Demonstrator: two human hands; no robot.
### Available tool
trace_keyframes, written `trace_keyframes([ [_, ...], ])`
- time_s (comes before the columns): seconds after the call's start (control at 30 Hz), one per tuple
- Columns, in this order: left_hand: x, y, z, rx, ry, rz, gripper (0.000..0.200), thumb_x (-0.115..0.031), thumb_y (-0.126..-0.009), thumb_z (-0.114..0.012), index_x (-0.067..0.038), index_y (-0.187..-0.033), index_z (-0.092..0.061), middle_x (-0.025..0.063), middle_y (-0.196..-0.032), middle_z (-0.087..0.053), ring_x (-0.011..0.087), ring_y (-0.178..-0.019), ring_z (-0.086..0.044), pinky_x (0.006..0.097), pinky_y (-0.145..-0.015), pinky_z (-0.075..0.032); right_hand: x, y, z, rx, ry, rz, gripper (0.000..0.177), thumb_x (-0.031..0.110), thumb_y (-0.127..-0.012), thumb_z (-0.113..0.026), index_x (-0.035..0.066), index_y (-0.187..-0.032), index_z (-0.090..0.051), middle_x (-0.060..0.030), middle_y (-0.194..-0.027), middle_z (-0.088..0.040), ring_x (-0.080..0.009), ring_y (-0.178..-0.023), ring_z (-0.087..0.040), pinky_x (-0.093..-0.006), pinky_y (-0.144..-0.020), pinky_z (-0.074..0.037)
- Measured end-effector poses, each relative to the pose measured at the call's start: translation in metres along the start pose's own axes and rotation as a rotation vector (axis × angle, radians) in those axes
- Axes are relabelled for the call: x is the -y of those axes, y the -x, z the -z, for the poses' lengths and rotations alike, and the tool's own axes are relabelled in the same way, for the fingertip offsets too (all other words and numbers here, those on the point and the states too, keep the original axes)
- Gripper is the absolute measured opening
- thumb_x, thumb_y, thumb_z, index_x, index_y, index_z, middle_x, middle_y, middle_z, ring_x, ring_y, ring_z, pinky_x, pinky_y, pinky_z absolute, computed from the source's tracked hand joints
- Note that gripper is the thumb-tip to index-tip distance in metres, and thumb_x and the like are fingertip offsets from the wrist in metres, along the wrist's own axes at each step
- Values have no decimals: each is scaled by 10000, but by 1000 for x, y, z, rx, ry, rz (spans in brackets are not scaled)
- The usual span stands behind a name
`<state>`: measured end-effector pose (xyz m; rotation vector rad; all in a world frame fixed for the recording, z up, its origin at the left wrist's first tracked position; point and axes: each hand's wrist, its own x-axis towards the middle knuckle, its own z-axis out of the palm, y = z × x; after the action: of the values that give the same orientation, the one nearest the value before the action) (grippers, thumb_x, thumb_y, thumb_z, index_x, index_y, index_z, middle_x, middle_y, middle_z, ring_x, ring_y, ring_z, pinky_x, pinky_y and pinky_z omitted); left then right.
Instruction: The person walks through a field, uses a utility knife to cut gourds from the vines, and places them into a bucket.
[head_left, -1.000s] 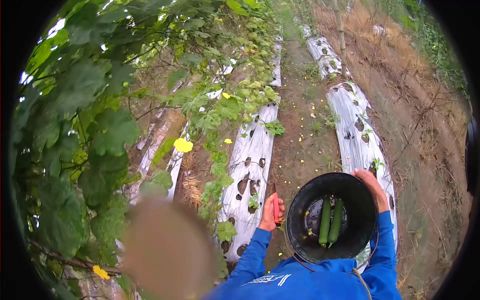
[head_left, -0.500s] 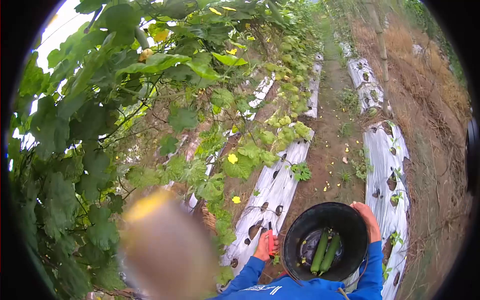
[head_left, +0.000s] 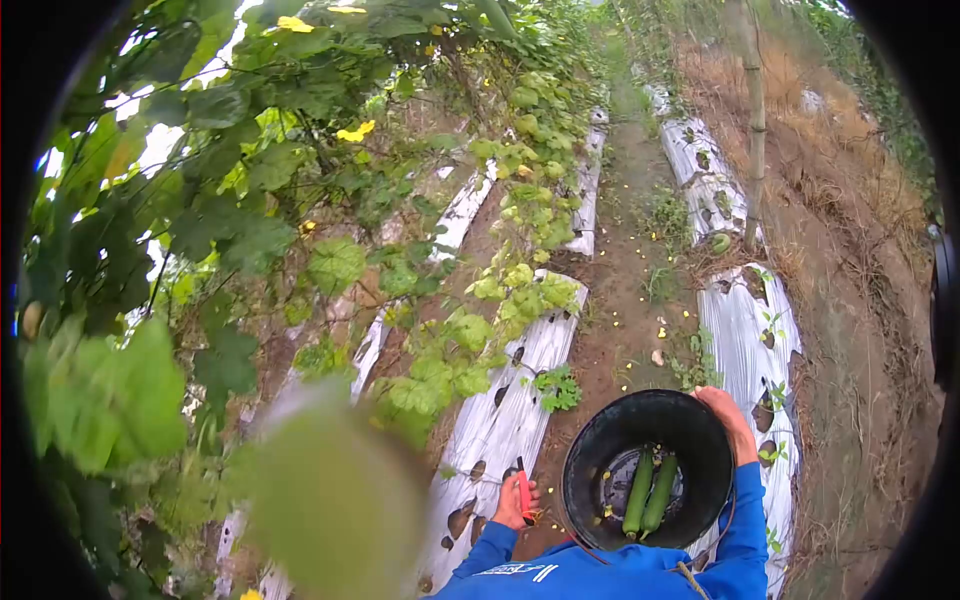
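My right hand (head_left: 731, 423) grips the far right rim of a black bucket (head_left: 600, 455) held in front of me. Two long green gourds (head_left: 648, 493) lie side by side in its bottom. My left hand (head_left: 512, 503) is closed around a red-handled cutter (head_left: 523, 491), just left of the bucket and above the silver mulch sheet. Both arms wear blue sleeves.
A leafy vine trellis (head_left: 300, 200) with yellow flowers fills the left and overhangs me. Silver plastic mulch strips (head_left: 500, 420) run along the beds, another strip (head_left: 755, 330) on the right. A dirt path (head_left: 625, 260) lies between. A wooden pole (head_left: 755, 120) stands at right.
The view has shifted further along the row; the hands and bucket stay low in the picture. Both hands keep their grips, and the gourds lie as before.
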<state>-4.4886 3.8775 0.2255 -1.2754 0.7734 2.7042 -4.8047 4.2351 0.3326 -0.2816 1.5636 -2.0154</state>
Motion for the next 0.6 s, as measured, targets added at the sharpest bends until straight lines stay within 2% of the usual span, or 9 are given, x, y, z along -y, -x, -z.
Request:
trace_keyframes([
  [0.07,-44,-54,-42,24,-21,-13,478,-552,-867,-529,-78,-911,-572,85,-712,-563,190,-516,-485,310,-466,-400,30,-53,12,4,2,12,245,265,-959,-605,33,-917,-671,-2,-841,-672,-80,-775,-607,-233,-743,-473],
  [0.13,-76,-76,-72,-30,-49,-71,463,-553,-873,-523,-92,-900,-567,75,-691,-558,184,-505,-484,313,-453,-391,43,-95,18,-11,-18,-18,246,266,-958,-603,31,-926,-670,-4,-853,-674,-84,-786,-609,-237,-753,-476],
  [0.37,-222,-176,-206,80,-146,-171,458,-591,-878,-543,-133,-877,-555,38,-662,-577,157,-463,-486,292,-420,-378,131,-209,28,-55,86,22,287,300,-960,-590,26,-928,-665,6,-867,-666,-80,-819,-586,-264,-765,-468],
  [0.43,-253,-195,-243,166,-202,-254,446,-579,-891,-545,-134,-911,-553,54,-682,-581,163,-479,-497,288,-426,-399,139,-241,37,-39,155,25,294,304,-961,-589,23,-922,-666,11,-861,-663,-81,-814,-583,-264,-763,-464],
  [0.53,-293,-217,-302,162,-230,-322,410,-562,-911,-544,-152,-911,-548,12,-660,-567,116,-457,-478,266,-408,-378,132,-307,59,-61,357,147,281,292,-956,-583,27,-906,-662,-17,-847,-645,-105,-823,-574,-283,-759,-455],
  [0.6,-318,-227,-340,158,-277,-396,353,-512,-943,-534,-161,-911,-535,-12,-641,-543,77,-451,-454,234,-391,-346,121,-359,83,-41,445,138,297,302,-953,-577,20,-904,-658,-24,-841,-642,-113,-817,-568,-294,-761,-451],
])
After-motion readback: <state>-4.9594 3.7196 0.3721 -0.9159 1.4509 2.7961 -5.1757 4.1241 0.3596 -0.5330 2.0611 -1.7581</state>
